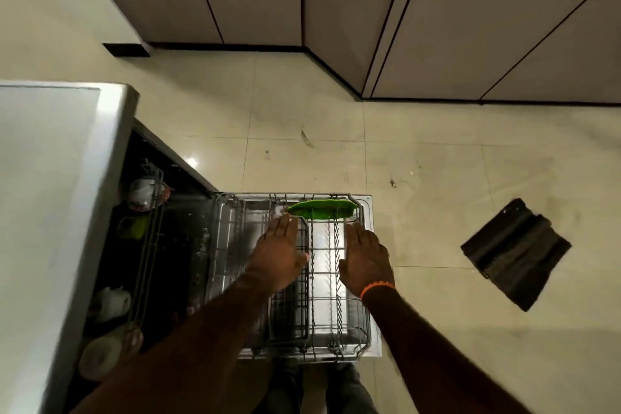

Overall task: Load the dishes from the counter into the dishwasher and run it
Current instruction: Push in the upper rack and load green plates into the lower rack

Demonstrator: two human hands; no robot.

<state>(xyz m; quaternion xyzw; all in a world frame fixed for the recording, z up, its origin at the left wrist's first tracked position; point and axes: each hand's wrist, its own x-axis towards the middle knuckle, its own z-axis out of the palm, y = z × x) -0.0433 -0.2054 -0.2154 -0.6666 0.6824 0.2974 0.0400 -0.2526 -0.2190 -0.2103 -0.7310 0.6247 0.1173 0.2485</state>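
— Both forearms reach over the pulled-out grey wire dishwasher rack [322,279]. Fingers?
— Straight, holding nothing: left hand [279,255], right hand [364,259].
— And the flat green plastic dish [322,209]?
— At the rack's far edge, long axis crosswise, just beyond both fingertips; left looks nearer.

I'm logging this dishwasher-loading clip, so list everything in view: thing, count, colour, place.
green plate: one, green, standing on edge at the far end of the lower rack
lower rack: one, grey wire, pulled out over the open door
dishwasher: one, silver, left, open
upper rack dishes: several, pale and one green, blurred, inside at left
cabinets: several doors, grey-brown, top
floor: cream tiles
mat: one, black, on the floor at right
wristband: one, orange, right wrist
left hand: flat, fingers straight, over the rack
right hand: flat, fingers straight, over the rack
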